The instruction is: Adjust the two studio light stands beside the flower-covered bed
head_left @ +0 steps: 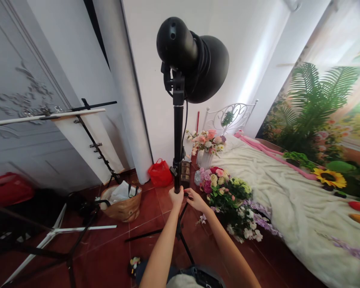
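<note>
A black studio lamp (pixel 208 68) with a bowl-shaped head tops an upright black stand (pixel 178 136). Its tripod legs (pixel 184 246) spread on the floor close in front of me. My left hand (pixel 176 197) is wrapped round the stand's pole, below a clamp knob (pixel 174 171). Just right of the pole, my right hand (pixel 196 201) has its fingers pinched at a small dark knob (pixel 186 195) on the stand. A thin cable hangs beside the upper pole.
Flower bunches (pixel 219 180) and a bed with a cream blanket (pixel 288 192) lie to the right. Left are a woven basket (pixel 124 208), a red bag (pixel 160 174), white stand legs (pixel 87 229) and a backdrop stand (pixel 93 140).
</note>
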Tool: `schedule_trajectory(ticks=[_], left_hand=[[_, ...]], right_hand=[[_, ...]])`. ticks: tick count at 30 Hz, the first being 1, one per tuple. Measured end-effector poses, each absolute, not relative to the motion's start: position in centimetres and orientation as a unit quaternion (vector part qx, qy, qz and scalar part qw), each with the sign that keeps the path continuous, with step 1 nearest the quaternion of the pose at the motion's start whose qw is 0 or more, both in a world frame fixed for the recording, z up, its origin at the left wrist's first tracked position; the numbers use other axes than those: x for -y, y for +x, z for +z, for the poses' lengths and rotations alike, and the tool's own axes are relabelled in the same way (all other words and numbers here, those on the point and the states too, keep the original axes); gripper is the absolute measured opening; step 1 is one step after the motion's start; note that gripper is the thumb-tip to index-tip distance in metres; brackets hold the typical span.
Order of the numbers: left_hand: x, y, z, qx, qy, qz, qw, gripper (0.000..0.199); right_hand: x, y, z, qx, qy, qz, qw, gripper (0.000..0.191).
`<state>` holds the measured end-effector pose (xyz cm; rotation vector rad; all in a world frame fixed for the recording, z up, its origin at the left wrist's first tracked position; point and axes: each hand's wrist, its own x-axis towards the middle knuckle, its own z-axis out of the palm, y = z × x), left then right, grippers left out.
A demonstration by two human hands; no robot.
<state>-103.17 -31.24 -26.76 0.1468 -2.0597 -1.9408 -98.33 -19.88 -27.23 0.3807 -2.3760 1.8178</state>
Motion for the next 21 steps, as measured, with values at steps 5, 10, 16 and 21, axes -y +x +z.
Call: schedule_trajectory(ticks=[5,10,16,21], left_hand=[[31.3,-103.1,-26.7,0.716,0.047,-0.678,0.156,0.029],[31.3,-102.9,-26.5,0.720,0.033,-0.675,0.160,0.028],[31.2,-103.0,-26.8,0.723,0.048,-0.669,0.166,0.029],[31.2,-103.1,-27.2,0.736,0.045,-0.653,0.171,0.029]], right_hand=[[19.7,-98.8,-27.4,0.789,0.094,0.605,0.056,0.030],[21.3,-99.3,-27.3,0.864,-0.027,0.492,0.102,0.039],[23.2,-100.4,-26.4,0.909,-0.153,0.373,0.109,0.044],[22.0,-102.7,-24.7,0.909,-0.114,0.397,-0.059,0.038]])
